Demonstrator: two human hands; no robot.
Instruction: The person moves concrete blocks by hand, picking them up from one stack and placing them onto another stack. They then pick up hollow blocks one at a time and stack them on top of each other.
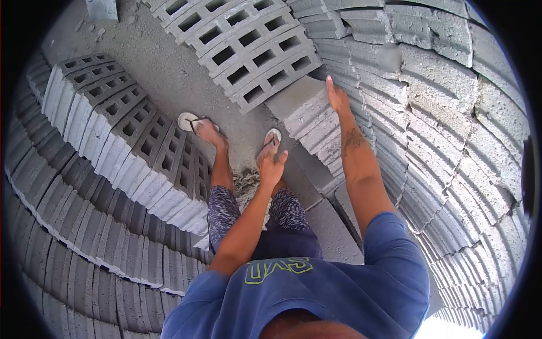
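Observation:
My right hand [337, 97] reaches out to the end of a short stack of grey concrete blocks [305, 107], beside the tall block wall. One digit is stretched out and the hand appears to lie against the end of the top block; its other fingers are partly hidden. Lower down, my left hand [272, 167] hangs in front of my legs, thumb apart from the fingers, with nothing in it. Just beyond the short stack, hollow concrete blocks [248, 42] stand in rows with their rectangular holes facing up.
A tall wall of stacked blocks [435, 107] rises close on my right. To my left runs a row of hollow blocks [121, 121], with more stacked blocks [84, 226] behind it. My sandalled feet stand on dusty ground [164, 85] between the stacks.

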